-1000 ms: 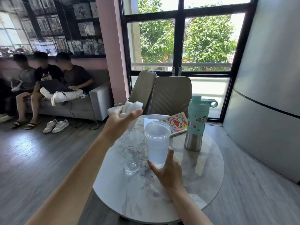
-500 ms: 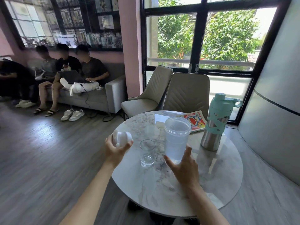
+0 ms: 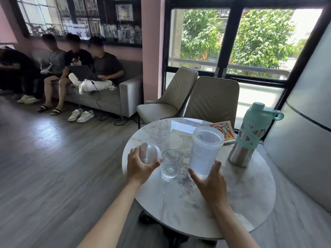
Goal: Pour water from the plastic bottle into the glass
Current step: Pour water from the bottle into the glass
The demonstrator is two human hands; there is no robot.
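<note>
On the round marble table (image 3: 250,194), the plastic bottle (image 3: 205,153) is standing upright with its mouth open, just right of the glass (image 3: 169,163). The right hand (image 3: 210,183) is cupping the bottle's lower part, thumb on the left and fingers reaching up the right side; how firmly it is squeezing cannot be told. The left hand (image 3: 140,167) is curling round the white lid (image 3: 149,152) at the table's left edge, just beside the glass.

Water is filling the bottle only partway, so it is probably feeling moderately light. Its thin, smooth wall is likely giving under pressure, so a grip round the middle of the body should be steadying it better than one near the base. The glass is looking empty, and being fragile and light, it could be tipping if bumped. A steel flask (image 3: 248,140) with a mint cap is standing closed behind.
</note>
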